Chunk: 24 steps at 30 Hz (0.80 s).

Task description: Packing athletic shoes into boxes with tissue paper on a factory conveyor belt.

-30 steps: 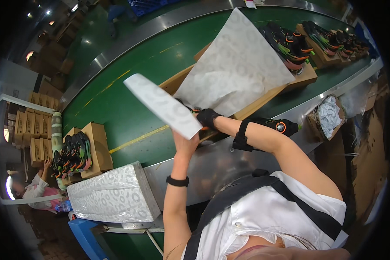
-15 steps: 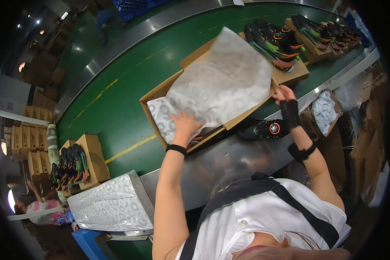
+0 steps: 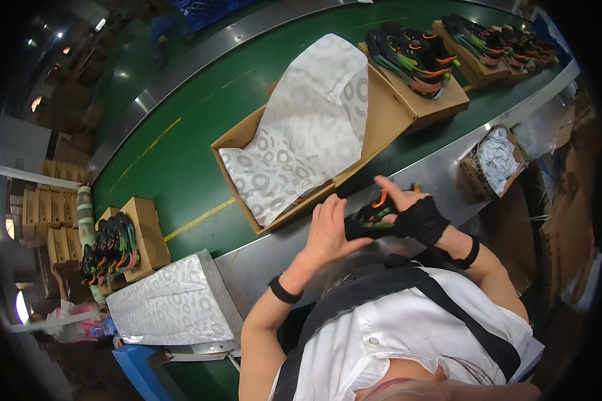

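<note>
A black shoe (image 3: 373, 215) with orange and green trim is held low over the steel edge by my right hand (image 3: 416, 215), which wears a black fingerless wrap. Part of the shoe is hidden by that hand. My left hand (image 3: 329, 230) is open beside the shoe's left end, its fingers spread and pointing toward the box. Just beyond both hands lies an open cardboard box (image 3: 389, 115), its inside largely covered by white patterned tissue paper (image 3: 314, 127). Something dark and orange peeks from under the paper at the near side.
Closed cardboard boxes (image 3: 448, 107) topped with shoes (image 3: 411, 60) line the green conveyor (image 3: 174, 164) to the right. Another shoe-laden box (image 3: 147, 234) stands left. Nearer are a wrapped paper stack (image 3: 174, 301) and, right, a bin of crumpled paper (image 3: 498, 160). A person (image 3: 73, 317) is at far left.
My right hand has left the box's right corner and taken hold of the shoe. My left hand has come off the paper toward me. The paper's right part has folded back leftward, baring cardboard.
</note>
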Each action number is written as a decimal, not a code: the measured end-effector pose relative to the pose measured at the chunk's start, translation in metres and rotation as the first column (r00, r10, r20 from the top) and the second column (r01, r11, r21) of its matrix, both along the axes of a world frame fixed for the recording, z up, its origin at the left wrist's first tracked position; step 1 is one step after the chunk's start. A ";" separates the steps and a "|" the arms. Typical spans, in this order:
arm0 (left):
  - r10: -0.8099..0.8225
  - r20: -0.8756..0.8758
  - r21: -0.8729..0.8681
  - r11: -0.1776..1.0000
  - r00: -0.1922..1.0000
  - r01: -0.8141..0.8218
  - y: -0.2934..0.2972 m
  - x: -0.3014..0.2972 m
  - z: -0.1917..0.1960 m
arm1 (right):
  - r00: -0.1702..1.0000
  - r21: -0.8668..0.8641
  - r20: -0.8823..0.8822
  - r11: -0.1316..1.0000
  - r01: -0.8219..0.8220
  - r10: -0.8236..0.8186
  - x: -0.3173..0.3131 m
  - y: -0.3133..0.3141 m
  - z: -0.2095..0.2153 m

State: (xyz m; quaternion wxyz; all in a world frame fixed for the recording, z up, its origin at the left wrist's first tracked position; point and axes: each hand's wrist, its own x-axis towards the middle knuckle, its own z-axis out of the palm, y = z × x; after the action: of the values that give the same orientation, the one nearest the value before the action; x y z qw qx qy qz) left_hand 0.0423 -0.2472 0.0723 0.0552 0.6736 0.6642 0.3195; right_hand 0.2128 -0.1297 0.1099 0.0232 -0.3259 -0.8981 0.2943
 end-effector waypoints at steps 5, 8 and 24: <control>0.108 0.095 -0.167 0.982 0.990 -0.092 -0.039 -0.014 0.012 | 0.934 -0.079 -0.066 0.931 -0.356 0.352 -0.066 -0.040 0.029; 0.364 0.324 -0.150 0.931 0.873 -0.333 -0.064 -0.041 0.013 | 0.823 0.199 -0.261 0.862 -0.466 0.505 -0.090 -0.050 0.042; 0.721 0.693 -0.721 0.692 0.005 0.038 0.073 -0.161 -0.077 | 0.937 -0.872 -0.052 0.473 0.125 -0.345 -0.074 0.035 -0.084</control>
State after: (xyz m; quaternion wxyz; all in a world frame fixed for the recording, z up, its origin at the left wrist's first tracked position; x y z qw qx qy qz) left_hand -0.1188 -0.1740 -0.0044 0.5813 0.0352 0.6640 0.4690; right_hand 0.1384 -0.0948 0.0260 -0.0012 -0.3802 -0.5713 0.7274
